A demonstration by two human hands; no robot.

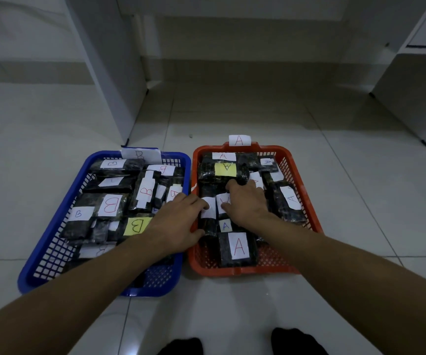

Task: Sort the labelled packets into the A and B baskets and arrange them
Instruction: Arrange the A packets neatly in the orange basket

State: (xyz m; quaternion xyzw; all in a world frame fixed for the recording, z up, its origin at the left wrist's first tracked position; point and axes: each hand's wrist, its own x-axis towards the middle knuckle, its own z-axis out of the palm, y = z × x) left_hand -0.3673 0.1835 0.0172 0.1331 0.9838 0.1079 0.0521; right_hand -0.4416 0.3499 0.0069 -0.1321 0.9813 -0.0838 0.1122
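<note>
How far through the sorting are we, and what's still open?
Sorting looks done: B-labelled packets fill the blue basket, A-labelled ones fill the red basket, and no packets show on the floor. In hand: the left hand and right hand both rest on packets in the red basket, arranging them. Left: tidying the overlapping packets in both baskets.

B basket (53, 226) left, A basket (301, 172) right, touching side by side on the floor (232, 119), packets (237, 248) inside each.

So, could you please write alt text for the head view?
Both hands, left hand and right hand, reach into the red A basket and rest on dark labelled packets. Beside it on the tiled floor, the blue B basket holds B packets.
</note>
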